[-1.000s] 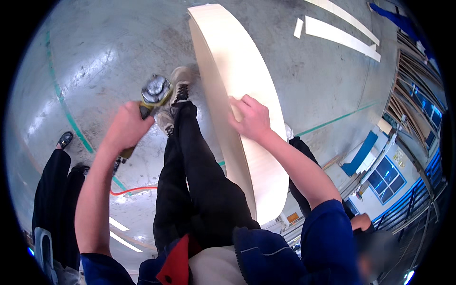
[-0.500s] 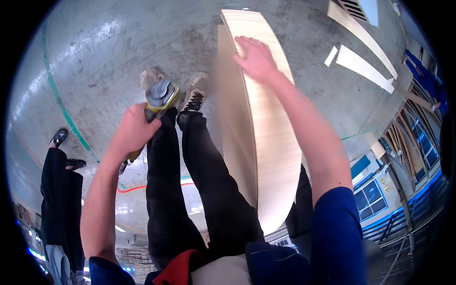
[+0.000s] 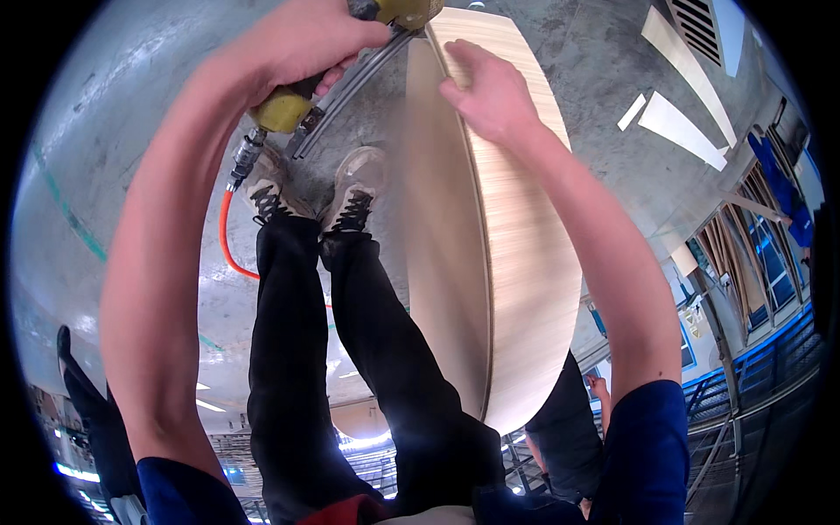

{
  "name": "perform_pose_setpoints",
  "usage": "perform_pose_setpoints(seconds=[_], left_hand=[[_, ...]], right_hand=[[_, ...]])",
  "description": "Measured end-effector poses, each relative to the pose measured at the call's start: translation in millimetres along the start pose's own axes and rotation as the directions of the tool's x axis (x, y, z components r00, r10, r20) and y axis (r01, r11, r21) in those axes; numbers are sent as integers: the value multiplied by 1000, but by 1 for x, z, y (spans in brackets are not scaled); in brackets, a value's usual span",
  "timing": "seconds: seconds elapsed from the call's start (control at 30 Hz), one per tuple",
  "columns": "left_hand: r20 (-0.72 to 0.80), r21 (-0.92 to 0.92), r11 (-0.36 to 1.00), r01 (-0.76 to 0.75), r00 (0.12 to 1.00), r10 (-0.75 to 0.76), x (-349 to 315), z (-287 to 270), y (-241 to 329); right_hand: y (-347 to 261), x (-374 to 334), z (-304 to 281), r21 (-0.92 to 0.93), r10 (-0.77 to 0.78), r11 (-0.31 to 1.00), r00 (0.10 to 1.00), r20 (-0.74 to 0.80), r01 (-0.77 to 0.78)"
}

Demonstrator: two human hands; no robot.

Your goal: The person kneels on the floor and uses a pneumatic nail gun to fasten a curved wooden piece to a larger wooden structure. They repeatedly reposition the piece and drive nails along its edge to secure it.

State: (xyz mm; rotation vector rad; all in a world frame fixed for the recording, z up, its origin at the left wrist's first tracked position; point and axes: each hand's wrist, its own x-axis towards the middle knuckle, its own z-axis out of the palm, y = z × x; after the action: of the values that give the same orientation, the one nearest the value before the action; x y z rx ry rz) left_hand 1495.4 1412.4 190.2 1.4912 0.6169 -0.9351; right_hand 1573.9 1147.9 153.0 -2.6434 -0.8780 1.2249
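My left hand (image 3: 306, 44) grips a yellow pneumatic nail gun (image 3: 350, 61) with its head pressed near the top edge of a curved light wooden panel (image 3: 516, 245). An orange air hose (image 3: 229, 236) hangs from the tool's handle. My right hand (image 3: 490, 92) lies flat on the upper edge of the panel, fingers spread, holding nothing. The panel stands on edge just right of my legs in black trousers (image 3: 350, 350) and my worn shoes (image 3: 350, 188).
A grey concrete floor (image 3: 105, 131) with a green line (image 3: 66, 210) lies below. Loose pale boards (image 3: 678, 127) lie at the upper right. Another person's dark legs (image 3: 87, 411) stand at the lower left, and a person in blue (image 3: 783, 188) is at the far right.
My left hand has lifted the nail gun from beside my knees up to the panel's top edge. My right hand stays on the panel, and the view has closed in on it.
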Motion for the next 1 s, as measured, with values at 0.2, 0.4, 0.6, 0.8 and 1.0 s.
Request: perform_pose_setpoints(seconds=[0.2,0.4,0.6,0.8,1.0], left_hand=[[92,-84,996,-14,996,21,5,-5,43],[110,-65,997,48,993,-40,19,3,58],[95,-40,995,91,992,-87,25,7,59],[95,30,993,115,988,-118,30,9,64],[118,100,991,85,988,-96,30,9,63]], right_hand=[[0,0,3,-1,-30,1000,998,-54,30],[-2,6,5,-16,-76,997,992,-104,75],[-10,1,-2,63,84,995,994,-66,-79],[-13,0,-7,109,134,986,990,-35,-130],[-8,-5,-5,-74,138,987,988,-69,-143]])
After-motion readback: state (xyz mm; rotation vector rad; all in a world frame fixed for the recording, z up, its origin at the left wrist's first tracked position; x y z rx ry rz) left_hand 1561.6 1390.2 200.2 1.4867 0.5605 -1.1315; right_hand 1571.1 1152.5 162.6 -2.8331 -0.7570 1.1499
